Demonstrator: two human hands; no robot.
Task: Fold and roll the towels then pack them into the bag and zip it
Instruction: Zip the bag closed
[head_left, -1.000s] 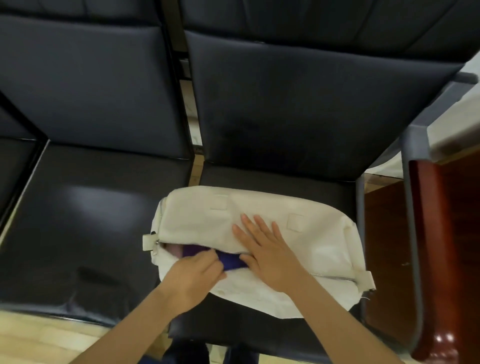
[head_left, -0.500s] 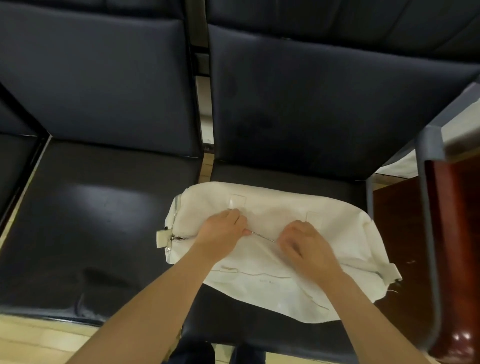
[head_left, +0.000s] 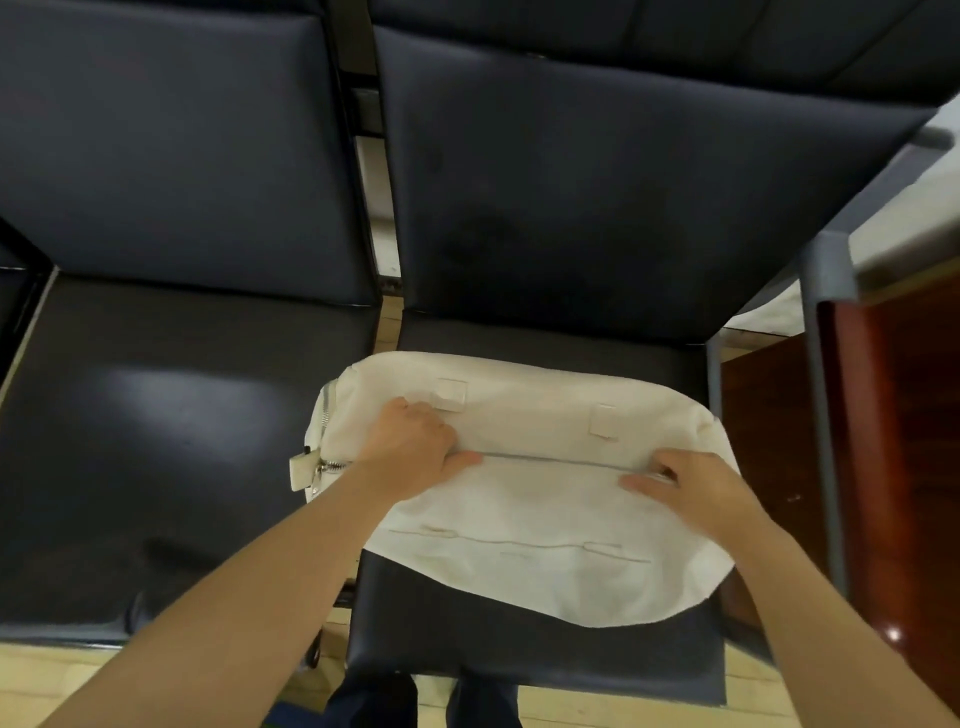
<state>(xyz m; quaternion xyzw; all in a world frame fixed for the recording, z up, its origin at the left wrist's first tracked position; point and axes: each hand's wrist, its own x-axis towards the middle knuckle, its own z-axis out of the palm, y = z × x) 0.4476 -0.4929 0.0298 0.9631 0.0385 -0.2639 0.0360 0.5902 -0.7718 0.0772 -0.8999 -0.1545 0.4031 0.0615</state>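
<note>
Cream bag (head_left: 524, 525) gripped by left hand (head_left: 410, 448), right hand (head_left: 698, 484).

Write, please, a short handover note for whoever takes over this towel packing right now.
Left hand: grips the bag fabric beside the zip, toward its left end.
Right hand: seems to pinch the zip at its right end.
Bag lies on the chair seat. No towels in view, presumably inside.
Done: zip looks closed between the hands.
Left: check that the stretch hidden under the right hand is closed, then let go.
</note>
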